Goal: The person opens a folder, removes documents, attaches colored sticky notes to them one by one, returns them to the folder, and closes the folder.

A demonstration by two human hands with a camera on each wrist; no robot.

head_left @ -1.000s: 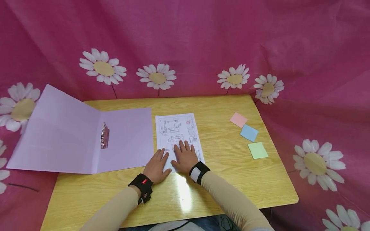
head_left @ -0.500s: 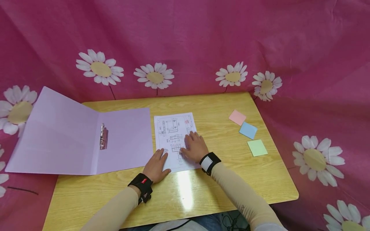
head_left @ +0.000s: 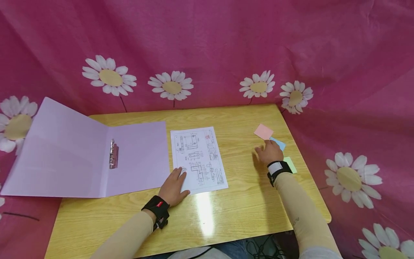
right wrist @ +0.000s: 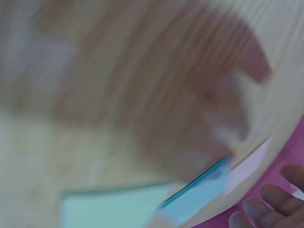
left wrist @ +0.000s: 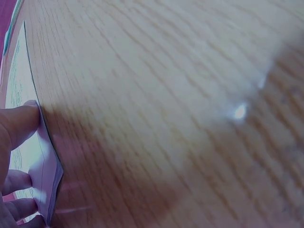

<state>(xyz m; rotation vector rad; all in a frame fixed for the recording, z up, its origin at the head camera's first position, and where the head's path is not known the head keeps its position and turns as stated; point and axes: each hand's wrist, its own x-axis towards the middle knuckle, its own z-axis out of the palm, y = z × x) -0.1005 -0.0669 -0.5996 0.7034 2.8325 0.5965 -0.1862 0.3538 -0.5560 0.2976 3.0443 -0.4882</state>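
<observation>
My left hand rests with its fingers on the lower left corner of a stack of printed drawing sheets. In the left wrist view, the thumb lies along the edge of the sheets. My right hand hovers over the sticky notes at the right, holding nothing, and partly covers the blue pad and green pad. The pink pad lies just beyond its fingertips. From the right wrist, its fingers appear loosely bent, apart from the blue pad.
An open lilac folder lies left of the sheets, its cover leaning up past the table's left side. A metal ring clip sits near its spine. The wooden table meets a pink flowered cloth at the back and right.
My right hand has left the printed sheets and moved right to the sticky notes, uncovering the lower part of the drawing. The left hand has stayed on the sheets' corner.
</observation>
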